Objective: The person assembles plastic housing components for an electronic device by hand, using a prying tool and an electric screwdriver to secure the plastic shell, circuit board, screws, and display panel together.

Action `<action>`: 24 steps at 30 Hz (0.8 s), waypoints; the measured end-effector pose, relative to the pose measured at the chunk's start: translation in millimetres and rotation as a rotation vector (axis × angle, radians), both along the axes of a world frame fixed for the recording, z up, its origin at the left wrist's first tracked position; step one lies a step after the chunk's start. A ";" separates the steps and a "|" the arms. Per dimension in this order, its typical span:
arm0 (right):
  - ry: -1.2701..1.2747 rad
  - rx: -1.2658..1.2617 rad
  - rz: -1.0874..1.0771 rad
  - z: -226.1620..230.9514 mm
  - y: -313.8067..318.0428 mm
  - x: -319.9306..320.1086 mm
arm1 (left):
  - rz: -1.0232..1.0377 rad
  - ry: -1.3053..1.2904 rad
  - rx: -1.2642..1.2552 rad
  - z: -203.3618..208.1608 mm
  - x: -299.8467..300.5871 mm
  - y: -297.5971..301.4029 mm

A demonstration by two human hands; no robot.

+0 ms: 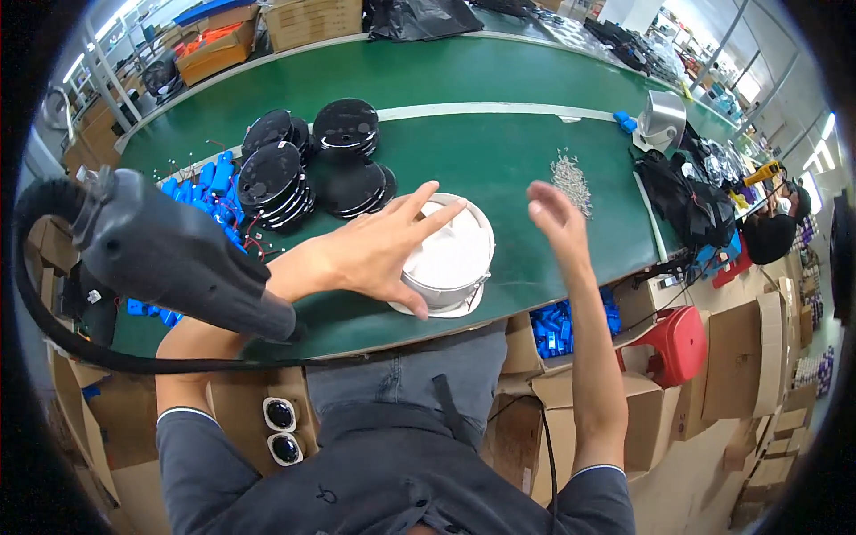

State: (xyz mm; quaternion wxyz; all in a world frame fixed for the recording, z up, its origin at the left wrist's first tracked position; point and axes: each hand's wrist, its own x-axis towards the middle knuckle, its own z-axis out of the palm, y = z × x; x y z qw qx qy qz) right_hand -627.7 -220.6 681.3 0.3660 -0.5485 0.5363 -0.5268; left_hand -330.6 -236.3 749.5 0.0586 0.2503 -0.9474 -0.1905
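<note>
Housing (pixel 452 257), white and round with a raised rim, on the green bench (pixel 508 152). Left hand (pixel 370 254) spreads wide against it; right hand (pixel 563 227), apart, has bent fingers, contents indiscernible.

We take this for a factory workshop. We see a long green bench (pixel 464 80) laid out with loose parts in quantity: stacks of black discs (pixel 270 171), a heap of wired blue packs (pixel 218 178) and a pile of tiny metal pieces (pixel 572 184). At the left we find a dark tool (pixel 178 254) with a black hose (pixel 98 355). Around the bench we count many cartons (pixel 740 357), with a red stool (pixel 673 346) among them. Farther off, we notice another person (pixel 771 232), metal posts (pixel 111 85) and strip lights (pixel 827 127).
</note>
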 end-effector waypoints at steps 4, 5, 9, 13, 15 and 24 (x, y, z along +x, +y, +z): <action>-0.158 0.063 0.243 -3.4 45.5 14.6 | -0.016 0.137 -0.133 -0.9 -13.2 0.9; -0.172 0.077 0.256 -3.3 52.2 17.9 | -0.003 0.172 -0.211 2.9 -15.3 2.3; -0.202 0.018 0.300 -9.0 59.6 23.7 | 0.042 0.122 -0.223 17.1 -21.1 5.3; -0.035 0.068 0.254 -13.2 71.8 29.8 | 0.029 0.030 -0.115 -2.3 -9.8 3.0; 0.123 0.036 0.232 -15.3 79.9 35.1 | 0.030 0.014 -0.047 -1.1 -0.7 7.8; 0.567 -0.154 -0.075 -34.6 56.0 68.8 | 0.250 0.318 -0.124 -67.3 8.0 -22.7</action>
